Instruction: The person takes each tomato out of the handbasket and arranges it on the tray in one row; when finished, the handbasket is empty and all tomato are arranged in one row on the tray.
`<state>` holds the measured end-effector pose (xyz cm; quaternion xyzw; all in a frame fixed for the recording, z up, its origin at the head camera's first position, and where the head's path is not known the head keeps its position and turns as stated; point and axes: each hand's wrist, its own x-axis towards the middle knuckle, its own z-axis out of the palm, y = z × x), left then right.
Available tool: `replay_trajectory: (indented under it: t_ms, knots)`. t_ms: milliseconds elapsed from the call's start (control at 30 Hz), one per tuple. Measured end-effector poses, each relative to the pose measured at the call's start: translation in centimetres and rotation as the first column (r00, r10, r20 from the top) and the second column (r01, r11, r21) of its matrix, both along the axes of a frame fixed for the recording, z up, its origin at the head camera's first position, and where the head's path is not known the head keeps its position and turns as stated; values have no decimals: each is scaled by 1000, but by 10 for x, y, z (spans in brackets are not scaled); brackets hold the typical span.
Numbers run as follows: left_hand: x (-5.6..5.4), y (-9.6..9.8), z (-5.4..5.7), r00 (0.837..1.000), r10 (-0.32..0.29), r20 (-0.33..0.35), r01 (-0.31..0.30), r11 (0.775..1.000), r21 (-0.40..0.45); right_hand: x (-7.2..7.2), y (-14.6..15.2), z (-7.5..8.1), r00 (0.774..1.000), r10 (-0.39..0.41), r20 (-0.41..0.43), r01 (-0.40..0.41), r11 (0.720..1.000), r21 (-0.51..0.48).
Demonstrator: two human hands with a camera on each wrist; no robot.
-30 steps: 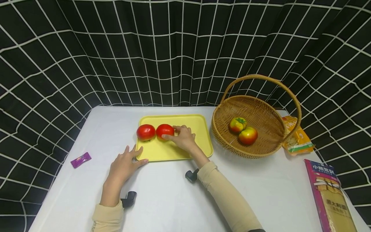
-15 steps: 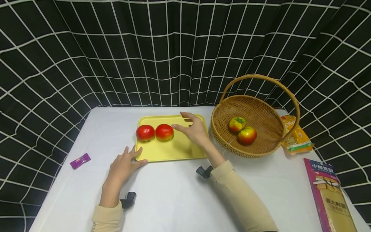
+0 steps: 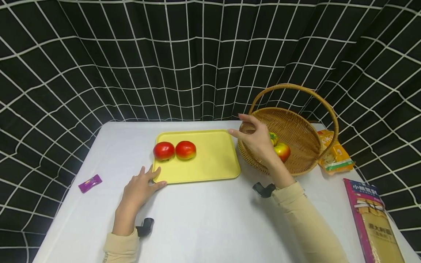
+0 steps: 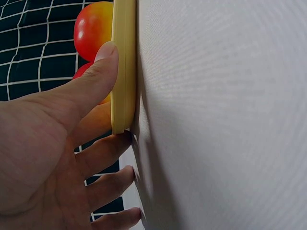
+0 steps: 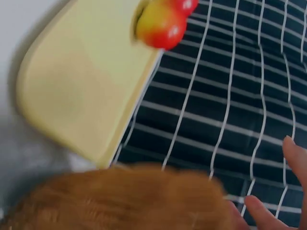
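Note:
Two glossy red fruits with yellow patches, one on the left and one on the right, lie side by side on the yellow tray. My left hand rests at the tray's near left corner, its thumb along the front rim and fingertips down by the table. Over the left side of the wicker basket is my right hand, holding nothing, thumb and forefinger apart. It partly covers a fruit with a green leafy top; beside that one lies a red-yellow fruit.
The basket's tall arched handle rises above it. An orange food packet lies against its right side, and a long noodle packet lies nearer on the right. At far left is a small purple wrapper. A black checked curtain stands behind.
My right hand has let go of the right-hand red fruit on the tray, lifted, and moved right to the basket. The left hand has stayed at the tray corner.

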<state>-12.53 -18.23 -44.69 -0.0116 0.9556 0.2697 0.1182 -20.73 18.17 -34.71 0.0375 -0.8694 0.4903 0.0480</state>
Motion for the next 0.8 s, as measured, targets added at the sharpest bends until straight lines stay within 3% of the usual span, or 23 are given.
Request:
replay_trajectory:
  t_ms: [133,400,800]
  knots:
    - [0,0,0,1000,1,10,-1,1000,2,0,27,-1,1000,-21,-5,21,999,38]
    - [1,0,-1,1000,0,13,0,1000,3,5,71,-3,990,-117,73,108,986,126]
    - [0,0,0,1000,5,24,-5,1000,6,6,105,-16,986,-124,113,110,986,126]
